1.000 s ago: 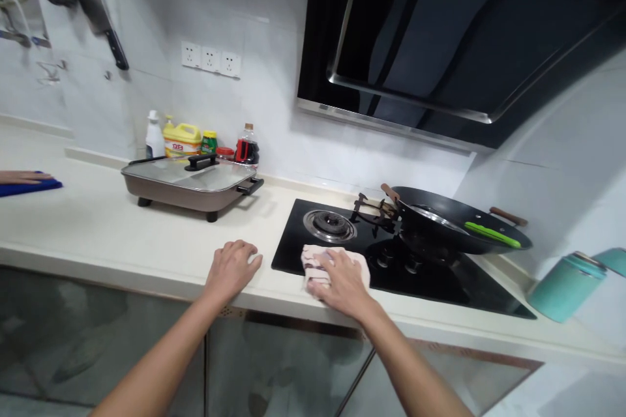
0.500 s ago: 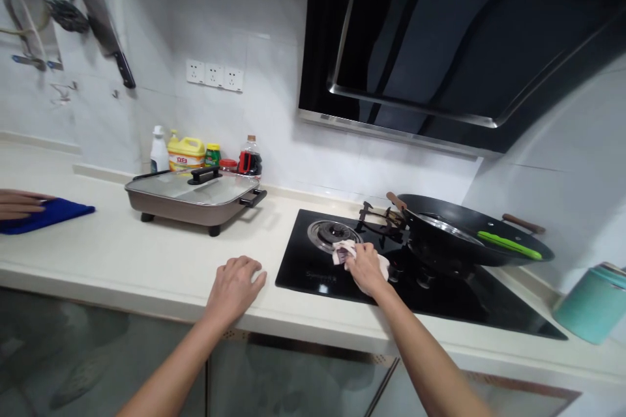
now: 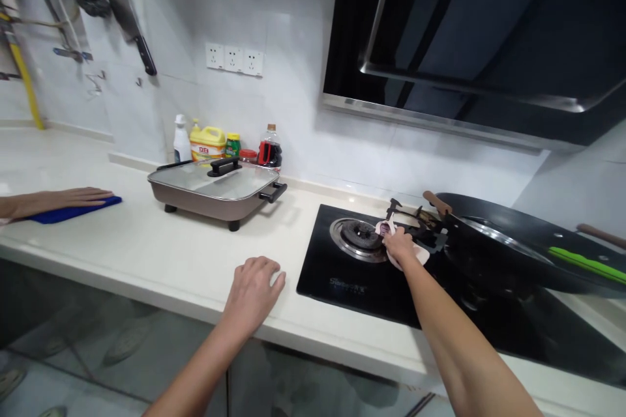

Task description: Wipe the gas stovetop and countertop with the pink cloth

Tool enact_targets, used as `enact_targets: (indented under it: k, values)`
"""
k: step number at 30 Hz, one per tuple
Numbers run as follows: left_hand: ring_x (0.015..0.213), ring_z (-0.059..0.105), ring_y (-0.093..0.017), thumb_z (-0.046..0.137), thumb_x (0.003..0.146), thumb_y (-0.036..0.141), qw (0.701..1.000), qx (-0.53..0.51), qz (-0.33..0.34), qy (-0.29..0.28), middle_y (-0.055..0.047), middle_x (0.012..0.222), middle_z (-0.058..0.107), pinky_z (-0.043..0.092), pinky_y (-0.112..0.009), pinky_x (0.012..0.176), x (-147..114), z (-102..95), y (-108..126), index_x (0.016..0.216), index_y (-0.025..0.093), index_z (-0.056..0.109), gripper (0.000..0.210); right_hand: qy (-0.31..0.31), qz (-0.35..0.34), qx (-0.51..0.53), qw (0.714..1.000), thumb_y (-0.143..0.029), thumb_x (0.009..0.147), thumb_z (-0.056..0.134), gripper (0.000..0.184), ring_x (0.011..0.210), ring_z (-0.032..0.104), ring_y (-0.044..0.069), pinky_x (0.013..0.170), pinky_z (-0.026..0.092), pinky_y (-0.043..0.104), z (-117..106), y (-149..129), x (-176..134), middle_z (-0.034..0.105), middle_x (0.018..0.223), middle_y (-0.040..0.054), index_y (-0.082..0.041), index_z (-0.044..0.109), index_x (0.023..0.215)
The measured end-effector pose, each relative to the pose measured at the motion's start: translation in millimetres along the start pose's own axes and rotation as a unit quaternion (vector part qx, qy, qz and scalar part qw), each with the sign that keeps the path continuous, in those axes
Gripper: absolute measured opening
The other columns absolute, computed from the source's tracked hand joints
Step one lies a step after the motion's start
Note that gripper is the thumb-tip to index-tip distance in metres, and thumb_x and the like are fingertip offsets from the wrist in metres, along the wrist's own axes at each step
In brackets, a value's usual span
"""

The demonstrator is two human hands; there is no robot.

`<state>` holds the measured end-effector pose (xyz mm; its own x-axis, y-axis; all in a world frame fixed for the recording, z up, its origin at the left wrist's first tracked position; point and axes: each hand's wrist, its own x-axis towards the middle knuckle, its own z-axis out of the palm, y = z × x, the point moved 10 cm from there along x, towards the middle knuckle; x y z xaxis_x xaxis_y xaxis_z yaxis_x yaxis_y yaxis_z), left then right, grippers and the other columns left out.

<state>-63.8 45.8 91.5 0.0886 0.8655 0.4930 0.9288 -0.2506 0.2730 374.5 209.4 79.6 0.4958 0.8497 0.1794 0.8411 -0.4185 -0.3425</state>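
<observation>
My right hand [image 3: 401,247] is closed on a pale pinkish cloth [image 3: 419,254], pressed to the black glass cooktop [image 3: 362,300] just right of the round left burner [image 3: 362,238]. Part of the cloth pokes up past the fingers; the rest spreads under the palm. My left hand [image 3: 255,290] rests on the white countertop [image 3: 195,267] left of the cooktop, palm down, fingers loosely bent and thumb apart, holding nothing. A pot support [image 3: 398,205] lies just behind the right hand, partly hidden by the wok.
A lidded electric pan [image 3: 210,199] stands left, bottles [image 3: 270,146] behind it. A large wok [image 3: 513,241] with a green-handled utensil [image 3: 587,264] sits right, below the range hood [image 3: 454,32]. At far left another person's hand [image 3: 83,199] lies on a blue cloth [image 3: 73,214].
My right hand has slid the cloth farther back along the burner's right side. My left hand stays on the counter. The other person's hand has moved right with the blue cloth. The view has shifted.
</observation>
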Motion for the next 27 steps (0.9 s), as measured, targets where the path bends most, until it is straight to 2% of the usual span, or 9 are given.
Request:
enact_targets:
  k: [5, 10, 13, 16, 19, 21, 24, 27]
  values:
    - [0.112, 0.063, -0.029, 0.051, 0.099, 0.031, 1.000, -0.007, -0.015, -0.005, -0.009, 0.112, 0.074, 0.044, -0.041, 0.093, 0, -3.7, 1, 0.102, 0.019, 0.074, 0.025, 0.003, -0.006, -0.004, 1.000, -0.051, 0.102, 0.055, 0.049, 0.128, 0.054, 0.031, 0.108, 0.044, 0.056, -7, -5, -24, 0.056, 0.140, 0.0136, -0.018, 0.054, 0.139]
    - [0.114, 0.062, -0.031, 0.051, 0.098, 0.034, 1.000, 0.001, -0.012, -0.008, -0.010, 0.115, 0.074, 0.044, -0.042, 0.095, 0, -3.5, 1, 0.104, 0.019, 0.074, 0.028, -0.027, -0.090, 0.008, 0.996, -0.042, 0.102, 0.039, 0.046, 0.130, 0.050, 0.041, 0.106, 0.036, 0.063, -12, -17, -80, 0.053, 0.137, 0.0253, -0.013, 0.051, 0.136]
    - [0.113, 0.063, -0.032, 0.050, 0.097, 0.035, 1.000, 0.023, -0.006, -0.014, -0.011, 0.116, 0.074, 0.044, -0.043, 0.095, 2, -1.6, 1, 0.105, 0.019, 0.075, 0.031, -0.050, -0.196, 0.027, 0.979, -0.038, 0.099, 0.045, 0.040, 0.129, 0.051, 0.036, 0.108, 0.037, 0.053, -16, -35, -136, 0.055, 0.136, 0.0210, -0.015, 0.055, 0.130]
    - [0.113, 0.063, -0.032, 0.049, 0.096, 0.037, 0.999, 0.036, 0.000, -0.020, -0.010, 0.116, 0.074, 0.044, -0.043, 0.095, 4, 0.2, 1, 0.103, 0.020, 0.075, 0.032, -0.078, -0.311, 0.062, 0.945, -0.034, 0.096, 0.051, 0.035, 0.123, 0.053, 0.027, 0.109, 0.038, 0.040, -27, -54, -194, 0.059, 0.132, 0.0119, -0.021, 0.058, 0.127]
    - [0.115, 0.063, -0.032, 0.047, 0.096, 0.038, 0.999, 0.036, 0.002, -0.023, -0.010, 0.117, 0.074, 0.044, -0.043, 0.094, 6, 1.1, -1, 0.102, 0.021, 0.076, 0.034, -0.101, -0.385, 0.101, 0.912, -0.034, 0.094, 0.053, 0.038, 0.119, 0.055, 0.022, 0.107, 0.040, 0.035, -41, -58, -230, 0.061, 0.130, 0.0061, -0.026, 0.058, 0.131]
    - [0.115, 0.063, -0.032, 0.045, 0.096, 0.038, 0.999, 0.034, 0.002, -0.025, -0.010, 0.118, 0.074, 0.044, -0.042, 0.094, 7, 1.4, -2, 0.101, 0.021, 0.076, 0.035, -0.099, -0.397, 0.119, 0.905, -0.033, 0.091, 0.057, 0.045, 0.123, 0.053, 0.023, 0.107, 0.041, 0.036, -48, -47, -235, 0.058, 0.136, 0.0065, -0.028, 0.057, 0.136]
    - [0.114, 0.063, -0.032, 0.045, 0.095, 0.040, 0.999, 0.032, 0.005, -0.028, -0.010, 0.118, 0.075, 0.045, -0.043, 0.094, 9, 1.0, -2, 0.101, 0.021, 0.076, 0.037, -0.048, -0.366, 0.125, 0.921, -0.032, 0.085, 0.061, 0.057, 0.133, 0.048, 0.027, 0.111, 0.040, 0.041, -55, -10, -225, 0.049, 0.147, 0.0095, -0.028, 0.057, 0.141]
    - [0.114, 0.063, -0.032, 0.043, 0.095, 0.042, 0.999, 0.032, 0.002, -0.033, -0.010, 0.117, 0.075, 0.045, -0.043, 0.094, 10, 1.3, -4, 0.101, 0.021, 0.076, 0.039, 0.003, -0.369, 0.114, 0.922, -0.029, 0.083, 0.058, 0.060, 0.138, 0.045, 0.028, 0.118, 0.033, 0.047, -60, 31, -220, 0.052, 0.148, 0.0107, -0.025, 0.057, 0.143]
